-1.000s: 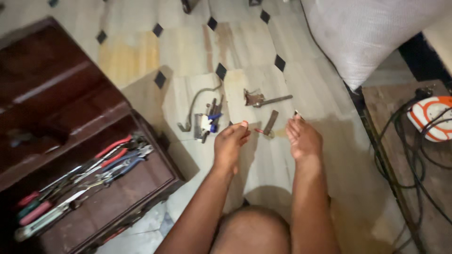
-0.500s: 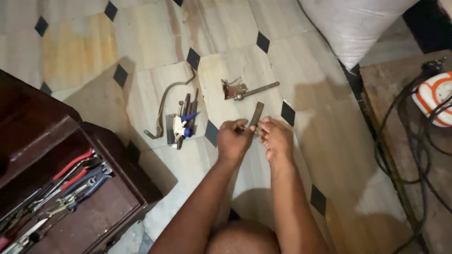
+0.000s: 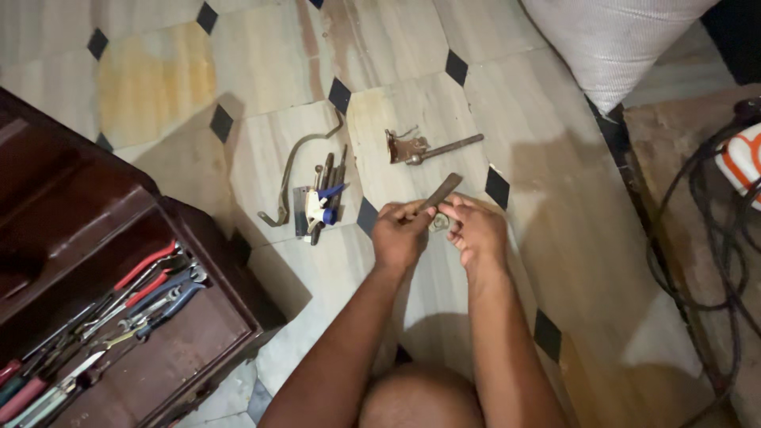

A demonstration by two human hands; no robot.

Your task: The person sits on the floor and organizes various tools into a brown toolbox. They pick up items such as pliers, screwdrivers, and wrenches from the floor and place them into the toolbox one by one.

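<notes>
Nearest the camera a bare knee [image 3: 420, 396] sat at the bottom edge, both forearms reaching forward from it over the tiled floor [image 3: 269, 47]. At the lower left an open dark wooden toolbox [image 3: 198, 317] held red-handled and blue-handled pliers and spanners [image 3: 151, 285], lying slantwise.

The left hand [image 3: 399, 234] was curled, fingers clenched around the lower end of a flat metal bar [image 3: 441, 191]. The right hand [image 3: 474, 230] met it from the other side, fingertips pinched on a small metal piece [image 3: 438, 223] between the two hands; what that piece was could not be told. The bar was held just above the floor, its long axis running from the hands up and to the right, free end pointing away from the person.

Beyond, to the left, lay a cluster of small tools with a white and blue part [image 3: 321, 204] beside a curved metal hook [image 3: 289, 170]. Farther out lay a rusty bracket with a rod [image 3: 428, 148] pointing right. At far right, black cables [image 3: 705, 238] and an orange and white object [image 3: 741, 162]; at top right a white woven sack [image 3: 610, 40]
</notes>
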